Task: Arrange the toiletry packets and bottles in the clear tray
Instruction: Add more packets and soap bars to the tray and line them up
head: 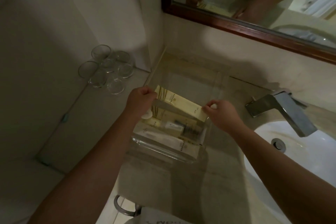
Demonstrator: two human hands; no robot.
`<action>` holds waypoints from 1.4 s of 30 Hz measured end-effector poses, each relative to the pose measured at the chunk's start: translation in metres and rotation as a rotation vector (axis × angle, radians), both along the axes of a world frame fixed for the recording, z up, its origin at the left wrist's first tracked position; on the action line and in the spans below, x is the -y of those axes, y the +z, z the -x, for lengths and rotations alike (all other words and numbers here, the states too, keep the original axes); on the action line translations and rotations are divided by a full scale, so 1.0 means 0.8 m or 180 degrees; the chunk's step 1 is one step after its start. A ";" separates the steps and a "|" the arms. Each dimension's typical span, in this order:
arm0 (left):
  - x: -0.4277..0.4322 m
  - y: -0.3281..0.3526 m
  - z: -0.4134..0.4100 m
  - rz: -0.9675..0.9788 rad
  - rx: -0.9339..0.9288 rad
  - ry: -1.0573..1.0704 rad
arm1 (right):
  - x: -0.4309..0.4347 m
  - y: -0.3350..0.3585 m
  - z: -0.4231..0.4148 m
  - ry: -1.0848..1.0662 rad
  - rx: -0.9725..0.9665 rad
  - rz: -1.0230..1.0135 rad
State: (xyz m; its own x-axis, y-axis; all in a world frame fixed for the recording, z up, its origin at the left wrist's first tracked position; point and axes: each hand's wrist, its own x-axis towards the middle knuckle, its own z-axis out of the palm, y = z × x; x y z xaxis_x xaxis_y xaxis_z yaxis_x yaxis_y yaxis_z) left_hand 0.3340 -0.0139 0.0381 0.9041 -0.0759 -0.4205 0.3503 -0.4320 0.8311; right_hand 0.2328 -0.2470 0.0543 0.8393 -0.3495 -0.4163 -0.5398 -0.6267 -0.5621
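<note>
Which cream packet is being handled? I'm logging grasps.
The long cream packet raised across the clear tray, pinched at both ends; the other packets lie flat below it.

A long pale-yellow paper packet (180,103) carries olive-brown curved stripes at one end and a row of small dark dots. The see-through plastic tray (163,152) is colourless; inside lie cream packets (183,144) with dark print and a white round-capped bottle (148,114). The mirror frame (236,23) is dark reddish-brown wood. The table (190,183) is mottled beige stone.
</note>
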 end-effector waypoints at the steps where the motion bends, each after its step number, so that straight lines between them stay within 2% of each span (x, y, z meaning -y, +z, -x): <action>1: -0.002 -0.004 0.000 -0.0187 0.0086 -0.0058 | -0.003 -0.002 0.001 0.0064 -0.0003 0.0169; 6: -0.014 -0.022 -0.001 -0.1860 0.0778 -0.0859 | -0.027 -0.013 -0.001 0.0503 -0.0255 0.1164; 10: -0.010 -0.032 -0.007 -0.2435 0.1281 -0.1169 | -0.039 -0.019 -0.016 0.0639 -0.0220 0.1614; 14: -0.004 -0.043 -0.007 -0.2726 0.1362 -0.1126 | -0.044 -0.023 -0.014 0.0702 -0.0068 0.1602; 18: 0.001 -0.045 -0.003 -0.2587 0.1683 -0.1167 | -0.049 -0.025 0.003 0.0773 0.0062 0.1600; 22: 0.008 -0.042 -0.001 -0.2334 0.1808 -0.2008 | -0.054 -0.033 0.001 0.1019 -0.0170 0.1752; 25: 0.011 -0.044 -0.004 -0.2428 0.1756 -0.2304 | -0.055 -0.039 -0.004 0.1054 -0.0145 0.1808; 31: 0.016 -0.039 -0.007 -0.2525 0.1761 -0.2310 | -0.052 -0.041 -0.009 0.1095 -0.0138 0.1791; 34: 0.018 -0.038 -0.008 -0.2430 0.1711 -0.2345 | -0.050 -0.035 -0.005 0.0996 -0.0152 0.1571; 37: 0.009 -0.034 -0.005 -0.1942 0.1680 -0.1906 | -0.047 -0.022 0.002 0.0861 -0.0056 0.1058; 40: -0.015 -0.026 0.007 -0.1214 0.1229 -0.0731 | -0.053 -0.011 -0.001 0.0794 -0.0083 0.0227; 42: -0.036 -0.023 0.020 -0.0959 0.0940 -0.0095 | -0.067 -0.008 -0.008 0.0973 -0.0069 0.0005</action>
State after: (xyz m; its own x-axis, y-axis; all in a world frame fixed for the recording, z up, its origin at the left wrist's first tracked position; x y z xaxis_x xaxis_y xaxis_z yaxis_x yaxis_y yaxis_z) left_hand 0.3177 0.0153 0.0195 0.9884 -0.0170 -0.1509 0.0996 -0.6775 0.7288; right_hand 0.2390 -0.1933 0.0478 0.8966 -0.0827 -0.4350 -0.3378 -0.7628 -0.5514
